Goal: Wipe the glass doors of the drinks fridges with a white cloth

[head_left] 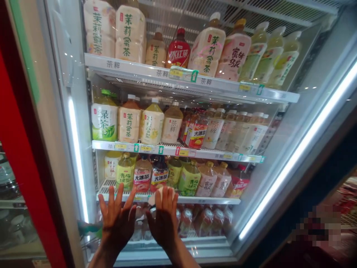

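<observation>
Both hands are raised against the lower front of a lit drinks fridge (83, 156). My left hand (117, 219) lies flat with its fingers spread, holding nothing, in front of the third shelf's edge (212, 200). My right hand (164, 219) is beside it, fingers together, pressing a small white cloth or tissue (156, 194) that shows above the fingertips. Just behind the hands stand bottles with red labels (142, 178) and yellow-green bottles (125, 173).
Four shelves hold many tea and juice bottles, with large bottles on the top shelf (206, 48). A red frame (25, 156) and another cooler are at the left. A bright light strip (301, 149) runs down the fridge's right side. Something green (89, 227) sits low left.
</observation>
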A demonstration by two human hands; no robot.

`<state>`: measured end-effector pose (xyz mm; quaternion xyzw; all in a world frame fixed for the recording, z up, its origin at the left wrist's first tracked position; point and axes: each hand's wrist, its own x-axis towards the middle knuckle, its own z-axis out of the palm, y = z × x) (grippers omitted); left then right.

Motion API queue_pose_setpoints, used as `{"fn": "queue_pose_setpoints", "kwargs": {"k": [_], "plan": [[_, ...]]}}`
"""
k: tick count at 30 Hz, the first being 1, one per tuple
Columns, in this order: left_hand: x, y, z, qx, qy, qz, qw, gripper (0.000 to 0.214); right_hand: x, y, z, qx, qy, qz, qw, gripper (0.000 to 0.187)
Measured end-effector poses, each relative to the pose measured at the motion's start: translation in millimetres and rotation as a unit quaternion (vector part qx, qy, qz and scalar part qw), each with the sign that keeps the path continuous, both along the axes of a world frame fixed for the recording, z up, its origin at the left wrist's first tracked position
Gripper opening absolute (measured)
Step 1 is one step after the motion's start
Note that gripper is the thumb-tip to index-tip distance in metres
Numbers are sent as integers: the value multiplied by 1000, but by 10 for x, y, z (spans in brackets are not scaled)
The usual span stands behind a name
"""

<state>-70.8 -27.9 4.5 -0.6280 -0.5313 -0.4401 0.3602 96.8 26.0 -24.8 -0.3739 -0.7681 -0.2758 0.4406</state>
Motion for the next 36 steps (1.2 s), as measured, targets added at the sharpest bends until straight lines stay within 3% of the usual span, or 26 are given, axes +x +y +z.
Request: {"fn": "queue_pose_setpoints", "kwargs": {"k": [2, 3, 5, 8, 10, 12, 15, 17, 19, 22, 24, 25, 26, 30, 32, 33, 34, 36], "plan": [[-76, -9, -7, 1, -8, 2, 1000, 89, -36, -88, -197, 11, -32, 29, 999, 71], [-113, -9, -7, 3, -13, 3, 1000, 88, -82, -109, -177, 9, -39, 37, 999, 70], [-181, -4, 4, 6, -25, 1, 1000, 85, -239, -99, 102, -8, -32, 33, 999, 73], [-258, 10, 44, 4, -57, -9, 998, 78, -532, -3, 722, -7, 1, 14, 1000, 79], [-288, 18, 72, 3, -70, -13, 997, 74, -641, 47, 875, 8, -3, 17, 1000, 77], [-303, 20, 90, 8, -71, -13, 997, 71, -624, 33, 688, 15, -29, 36, 999, 71], [-312, 6, 87, 15, -65, -9, 998, 67, -449, -92, 122, 23, -70, 76, 994, 57], [-314, -14, 73, 7, -63, -11, 998, 69, -364, -171, -40, 26, -79, 93, 992, 53], [-309, -34, 60, 0, -62, -12, 998, 72, -383, -187, 157, 14, -70, 85, 994, 58], [-275, -42, 53, -4, -68, -18, 998, 72, -538, -76, 835, -7, -31, 45, 998, 73], [-231, -33, 60, -5, -69, -24, 997, 72, -586, 20, 1095, 6, -5, 34, 999, 78], [-203, -27, 64, -5, -67, -26, 997, 72, -561, 50, 1069, 14, -1, 33, 999, 79], [-173, -20, 69, -3, -63, -27, 998, 73, -498, 61, 928, 20, 0, 33, 999, 79], [-39, 1, 76, -15, -38, -21, 999, 77, 3, -23, -231, 4, -19, 14, 1000, 76], [35, 21, 74, -25, -26, -24, 999, 78, 246, -45, -544, -8, -34, 2, 999, 71], [75, 36, 74, -28, -19, -28, 999, 78, 328, -28, -521, -12, -35, -1, 999, 71], [118, 56, 74, -29, -14, -35, 999, 77, 378, 10, -385, -14, -34, -4, 999, 71], [210, 104, 81, -25, -11, -49, 998, 77, 404, 142, 93, -7, -9, -14, 1000, 76]]}}
